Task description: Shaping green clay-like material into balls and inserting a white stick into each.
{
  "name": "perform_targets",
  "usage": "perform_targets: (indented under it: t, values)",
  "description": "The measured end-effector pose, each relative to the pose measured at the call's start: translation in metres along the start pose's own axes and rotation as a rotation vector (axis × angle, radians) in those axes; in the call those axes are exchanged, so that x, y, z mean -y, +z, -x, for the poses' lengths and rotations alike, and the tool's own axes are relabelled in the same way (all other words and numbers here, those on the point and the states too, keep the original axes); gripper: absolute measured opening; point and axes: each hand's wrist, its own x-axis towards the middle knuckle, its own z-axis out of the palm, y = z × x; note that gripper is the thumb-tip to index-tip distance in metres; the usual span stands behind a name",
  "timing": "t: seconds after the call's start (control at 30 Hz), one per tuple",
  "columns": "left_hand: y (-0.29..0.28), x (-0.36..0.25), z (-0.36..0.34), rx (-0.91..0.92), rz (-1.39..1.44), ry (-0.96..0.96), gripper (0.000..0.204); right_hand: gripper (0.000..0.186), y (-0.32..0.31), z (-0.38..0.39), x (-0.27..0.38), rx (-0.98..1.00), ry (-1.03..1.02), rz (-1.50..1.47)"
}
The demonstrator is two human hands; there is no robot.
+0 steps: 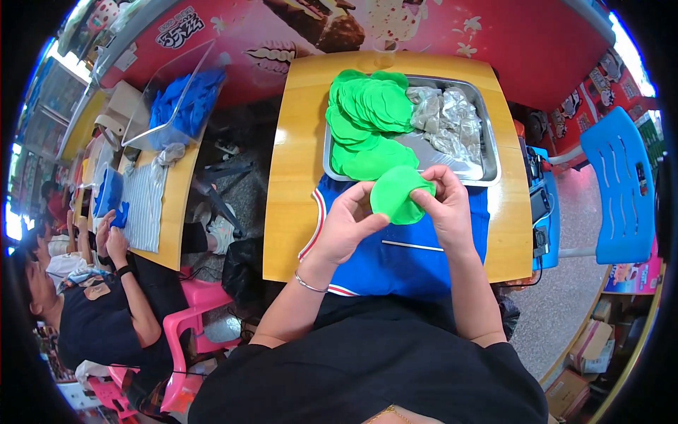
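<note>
Head view: one thin green disc [390, 196], held above blue cloth [395, 263], near the metal tray [496, 169]. Left hand [347, 225]: thumb and fingers gripping its left edge. Right hand [449, 206]: pinched on its right edge. Likely faults: creasing or stretching, from uneven pull; sliding of the overlapping green pile [371, 104], from a knocked tray.

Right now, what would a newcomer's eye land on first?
Probably the thin, round, bright green piece held between the left hand and right hand, above a blue cloth. Beyond it, overlapping green rounds cover the left side of a rectangular metal tray, crumpled clear plastic the right.
</note>
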Motion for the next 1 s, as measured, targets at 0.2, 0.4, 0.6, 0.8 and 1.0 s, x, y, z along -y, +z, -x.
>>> perform_targets:
  t: [0.2, 0.4, 0.6, 0.8, 1.0]
  values:
    - [0.005, 0.007, 0.004, 0.033, -0.092, 0.059, 0.031, 0.023, 0.001, 0.005, -0.009, -0.052, -0.054, -0.109]
    - [0.005, 0.014, 0.003, -0.045, -0.074, 0.047, 0.023, 0.024, 0.004, 0.009, -0.012, -0.116, -0.091, -0.127]
    - [0.01, 0.014, 0.001, -0.116, 0.026, 0.043, 0.021, 0.027, 0.006, 0.014, -0.012, -0.078, -0.131, -0.043]
    - [0.004, 0.016, -0.001, -0.137, -0.06, 0.181, 0.029, 0.037, 0.014, 0.02, -0.007, 0.031, -0.092, 0.094]
    - [0.004, 0.016, 0.001, -0.146, -0.042, 0.162, 0.027, 0.039, 0.017, 0.021, -0.006, 0.059, -0.086, 0.12]
